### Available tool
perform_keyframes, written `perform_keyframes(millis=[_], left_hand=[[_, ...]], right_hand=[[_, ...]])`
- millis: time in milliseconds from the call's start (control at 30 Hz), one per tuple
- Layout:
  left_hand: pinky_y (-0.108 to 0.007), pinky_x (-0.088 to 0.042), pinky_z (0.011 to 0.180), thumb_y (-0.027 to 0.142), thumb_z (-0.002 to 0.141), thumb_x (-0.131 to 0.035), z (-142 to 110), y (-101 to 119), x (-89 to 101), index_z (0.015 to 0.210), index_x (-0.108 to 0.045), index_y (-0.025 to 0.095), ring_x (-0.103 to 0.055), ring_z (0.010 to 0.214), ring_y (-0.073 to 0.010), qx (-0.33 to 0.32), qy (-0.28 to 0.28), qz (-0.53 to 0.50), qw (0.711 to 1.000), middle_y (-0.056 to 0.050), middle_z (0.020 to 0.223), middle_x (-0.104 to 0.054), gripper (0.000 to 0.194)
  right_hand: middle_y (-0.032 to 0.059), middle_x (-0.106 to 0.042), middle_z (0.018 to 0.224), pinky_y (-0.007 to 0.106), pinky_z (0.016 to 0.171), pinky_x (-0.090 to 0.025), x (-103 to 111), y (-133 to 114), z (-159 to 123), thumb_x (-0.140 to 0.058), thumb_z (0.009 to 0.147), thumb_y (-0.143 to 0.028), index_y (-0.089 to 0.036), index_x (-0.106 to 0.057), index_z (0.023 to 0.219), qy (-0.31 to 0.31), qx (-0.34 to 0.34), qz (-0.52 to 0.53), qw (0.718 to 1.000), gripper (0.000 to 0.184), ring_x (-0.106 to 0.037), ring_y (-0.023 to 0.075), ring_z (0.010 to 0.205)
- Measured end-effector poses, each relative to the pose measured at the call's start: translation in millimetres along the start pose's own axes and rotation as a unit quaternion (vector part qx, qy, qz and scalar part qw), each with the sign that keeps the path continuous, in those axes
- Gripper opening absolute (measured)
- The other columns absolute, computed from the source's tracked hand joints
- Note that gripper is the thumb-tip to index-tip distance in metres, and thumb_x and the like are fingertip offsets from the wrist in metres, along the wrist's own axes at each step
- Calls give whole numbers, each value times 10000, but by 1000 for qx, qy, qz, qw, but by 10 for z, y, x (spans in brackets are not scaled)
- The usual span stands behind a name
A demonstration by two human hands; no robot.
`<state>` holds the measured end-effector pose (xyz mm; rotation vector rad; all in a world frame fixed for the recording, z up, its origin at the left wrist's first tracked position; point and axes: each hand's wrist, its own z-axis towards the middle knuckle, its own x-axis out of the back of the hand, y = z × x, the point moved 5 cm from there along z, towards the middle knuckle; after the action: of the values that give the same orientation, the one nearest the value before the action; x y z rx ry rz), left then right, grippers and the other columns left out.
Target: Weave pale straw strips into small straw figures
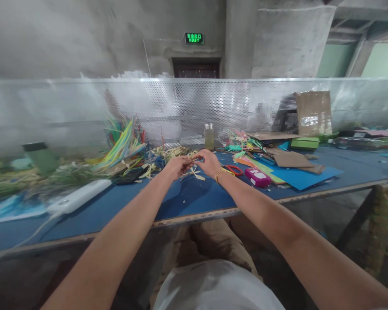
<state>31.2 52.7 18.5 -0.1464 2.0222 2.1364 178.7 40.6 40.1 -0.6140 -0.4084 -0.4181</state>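
My left hand (179,166) and my right hand (209,162) meet above the blue tabletop, fingertips pinched close together. Whatever is between the fingers is small and I cannot make it out. Pale yellow strips (198,175) show just below the hands; whether they hang from the fingers or lie on the table I cannot tell. Behind my left hand spreads a heap of pale, curly strips (170,153). Close to my right wrist lie red-handled scissors (235,170), with a purple box (258,177) beside them.
A white power strip (80,197) with a cord lies at the left. Bundled coloured strips (124,144) and a green dark-lidded container (40,158) stand behind it. A small bottle (209,137) is at the back. Blue card (305,177) and cardboard pieces (289,158) lie right, before a perforated metal screen (194,101).
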Motion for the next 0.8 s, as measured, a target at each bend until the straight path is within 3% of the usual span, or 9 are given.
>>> perform_keyframes(millis=[200,433,800], left_hand=[[-177,-462,548,56,671,-707,-35,8,-13,662,-641,144,-619,587,-97,12,-12,16,1000,-28,626,-652,111],[-198,-461,584,135,653,-772,-1,-13,-16,688,-677,149,-644,677,-121,-8,-28,37,999,-54,717,-692,102],[-203,-420,527,167,638,-735,-1,-37,-35,665,-644,158,-613,609,-122,2,-6,20,1000,-37,642,-657,96]], right_hand=[[26,-629,838,276,789,-402,2,27,9,-681,792,-220,-203,-705,813,2,-9,-3,1000,37,-543,155,818],[34,-635,826,278,804,-394,-3,61,18,-636,823,-228,-187,-664,753,11,-33,-13,999,85,-543,161,837],[-1,-613,723,268,744,-438,-94,158,-10,-613,767,-188,-190,-597,691,46,-137,53,988,77,-549,133,693]])
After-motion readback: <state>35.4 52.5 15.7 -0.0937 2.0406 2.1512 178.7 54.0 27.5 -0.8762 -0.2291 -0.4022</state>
